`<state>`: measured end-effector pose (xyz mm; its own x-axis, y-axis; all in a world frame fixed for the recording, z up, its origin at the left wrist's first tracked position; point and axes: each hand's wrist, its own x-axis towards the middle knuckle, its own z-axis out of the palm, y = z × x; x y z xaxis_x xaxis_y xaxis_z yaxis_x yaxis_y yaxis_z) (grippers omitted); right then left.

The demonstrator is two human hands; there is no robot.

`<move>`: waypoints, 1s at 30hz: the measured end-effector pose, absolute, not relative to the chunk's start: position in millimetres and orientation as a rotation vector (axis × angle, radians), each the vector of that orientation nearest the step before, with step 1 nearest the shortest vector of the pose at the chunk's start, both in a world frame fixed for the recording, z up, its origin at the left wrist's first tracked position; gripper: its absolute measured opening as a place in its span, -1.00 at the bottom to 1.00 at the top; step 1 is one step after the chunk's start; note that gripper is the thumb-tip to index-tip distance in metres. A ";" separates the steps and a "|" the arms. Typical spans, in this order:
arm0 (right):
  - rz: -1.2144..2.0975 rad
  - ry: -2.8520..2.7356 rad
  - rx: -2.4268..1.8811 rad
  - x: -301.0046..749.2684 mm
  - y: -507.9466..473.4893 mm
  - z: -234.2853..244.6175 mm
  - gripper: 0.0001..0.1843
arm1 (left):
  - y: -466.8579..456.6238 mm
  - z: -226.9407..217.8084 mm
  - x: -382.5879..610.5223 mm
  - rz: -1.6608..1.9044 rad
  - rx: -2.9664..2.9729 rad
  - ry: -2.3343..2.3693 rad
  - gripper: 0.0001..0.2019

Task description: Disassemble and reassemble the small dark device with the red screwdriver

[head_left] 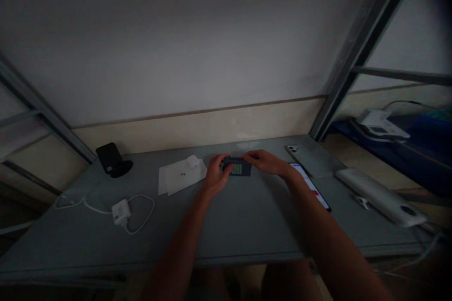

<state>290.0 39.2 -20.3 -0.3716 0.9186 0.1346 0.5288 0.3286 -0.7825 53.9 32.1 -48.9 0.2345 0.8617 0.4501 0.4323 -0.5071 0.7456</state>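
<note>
My left hand [216, 172] is closed round the left end of a dark, flat rectangular case [245, 169]. Its thumb lies across the front, beside a greenish panel. A row of small dark slots or teeth runs along the case's upper edge. At the upper right corner, the fingers of my right hand [263, 161] close on that same case. The fingertips are partly hidden, and what exactly the case is cannot be made out. Left of it, white paper sheets [176, 179] lie on the grey table [243, 225], with tiny dark pieces [182, 174] and a small white case [192, 161] on them.
A black stand [112, 160] is at the back left. A white power adapter [121, 211] lies with its looped cable at the left. To the right are a lit phone [310, 186], another phone [293, 150] and a long silvery device [379, 195]. Metal posts [353, 56] flank the table.
</note>
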 end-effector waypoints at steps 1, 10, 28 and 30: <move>0.852 -1.988 -1.250 289.1 40.8 -20.0 -0.49 | 31.5 -49.4 54.7 1.214 2.062 1.192 -0.68; 0.888 -1.242 -0.672 270.8 29.0 13.9 -0.69 | 33.7 -52.0 56.6 1.153 2.042 1.219 -0.74; 1.013 -1.210 -0.575 246.0 26.4 8.7 -0.71 | 34.3 -53.6 56.8 1.177 2.043 1.205 -0.73; 0.957 -1.248 -0.603 248.1 26.4 7.8 -0.74 | 34.8 -53.9 56.8 1.175 2.047 1.206 -0.73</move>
